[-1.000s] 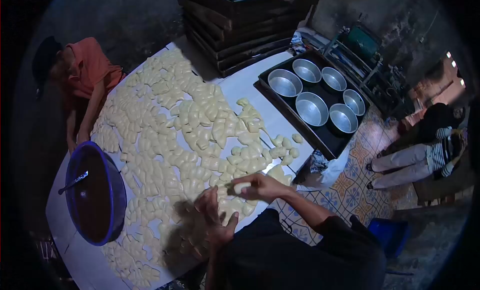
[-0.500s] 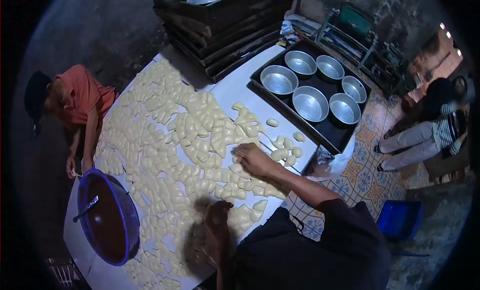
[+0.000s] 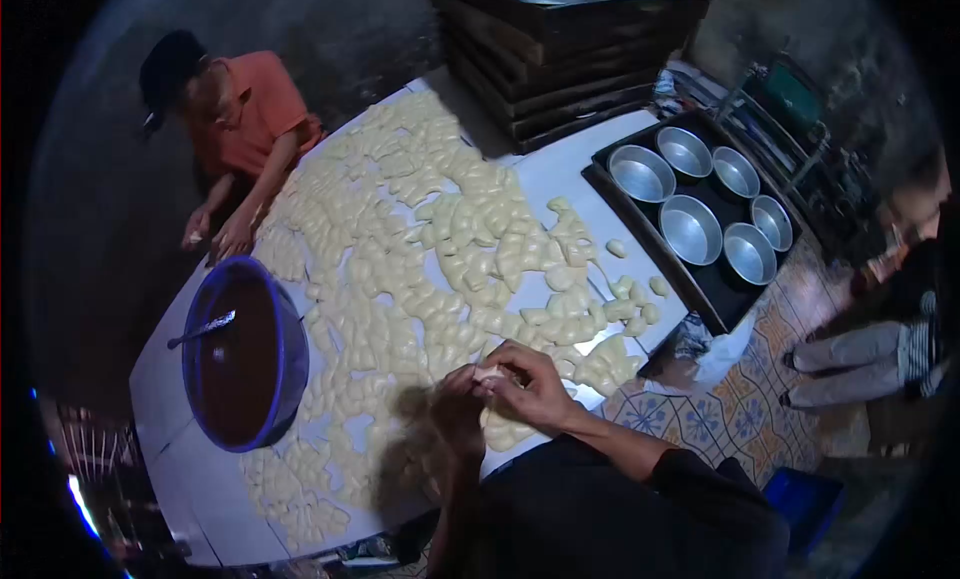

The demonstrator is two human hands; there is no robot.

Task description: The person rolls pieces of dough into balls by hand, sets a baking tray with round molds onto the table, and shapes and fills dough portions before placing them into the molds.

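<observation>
My right hand [image 3: 535, 384] is closed with its fingers pinching a small pale dough piece [image 3: 487, 374]. Against the same piece, my left hand [image 3: 458, 409] is closed too, its fingers partly in shadow. Both hands meet above the near edge of a white table, over a broad spread of pale dough pieces [image 3: 460, 219] that lie close together, many touching. A few separate dough pieces [image 3: 637, 294] rest to the right of the spread. On the left stands a blue basin [image 3: 300, 364] of brown filling [image 3: 235, 354], with a spoon [image 3: 205, 329] in it.
A black tray [image 3: 640, 244] with several round metal pans [image 3: 690, 229] sits at the table's right. Stacked dark trays [image 3: 560, 69] rise at the back. Across the table, a person in an orange shirt [image 3: 265, 104] works with both hands near the basin. Another person stands far right.
My right hand has left the dough spread and come back to meet my left hand, with a dough piece now between them. The camera view has shifted, moving the scene rightward.
</observation>
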